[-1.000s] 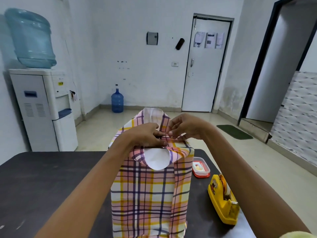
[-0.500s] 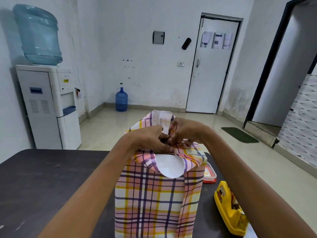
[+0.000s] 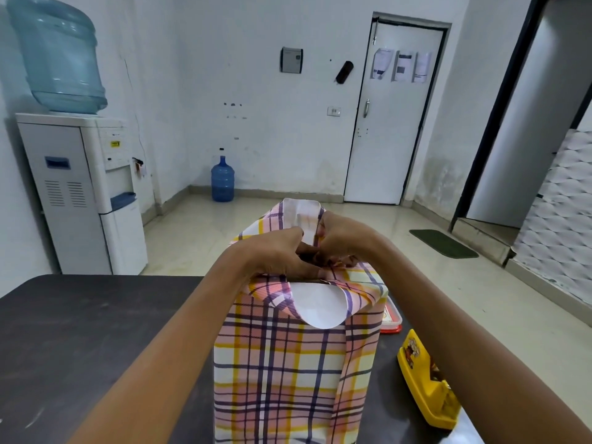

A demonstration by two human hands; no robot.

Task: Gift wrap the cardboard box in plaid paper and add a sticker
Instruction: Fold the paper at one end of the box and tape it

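Cardboard box (image 3: 288, 379) is standing upright just beside the tape dispenser (image 3: 426, 386), top end being folded.
Left hand (image 3: 278, 254) and right hand (image 3: 344, 238) are both pinching plaid paper (image 3: 362, 293) flaps; next move is likely needing flat creasing, then tape.

The left hand (image 3: 278, 251) and right hand (image 3: 344, 237) draw closer together, fingers now curling deeper into the plaid paper (image 3: 288, 363) fold they pinch.

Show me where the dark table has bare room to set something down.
The wide stretch of dark table left of the plaid-wrapped cardboard box lies bare. Its right is crowded: a yellow plastic tape dispenser and a red-rimmed container.
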